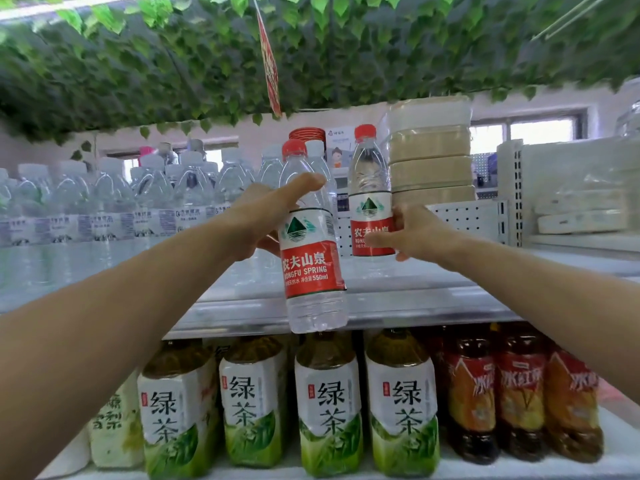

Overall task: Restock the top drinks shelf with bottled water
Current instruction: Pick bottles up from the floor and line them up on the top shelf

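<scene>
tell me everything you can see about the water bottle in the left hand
The water bottle is clear plastic with a red cap and a white-and-red label reading Nongfu Spring 550ml under a green mountain logo. It is nearly upright, top leaning slightly left, held before the top shelf. The left hand grips its upper half.

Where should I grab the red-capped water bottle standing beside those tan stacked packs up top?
Around its labelled middle, from the front, as the right hand does: the water bottle is upright and round, and the tan packs crowd its right side.
</scene>
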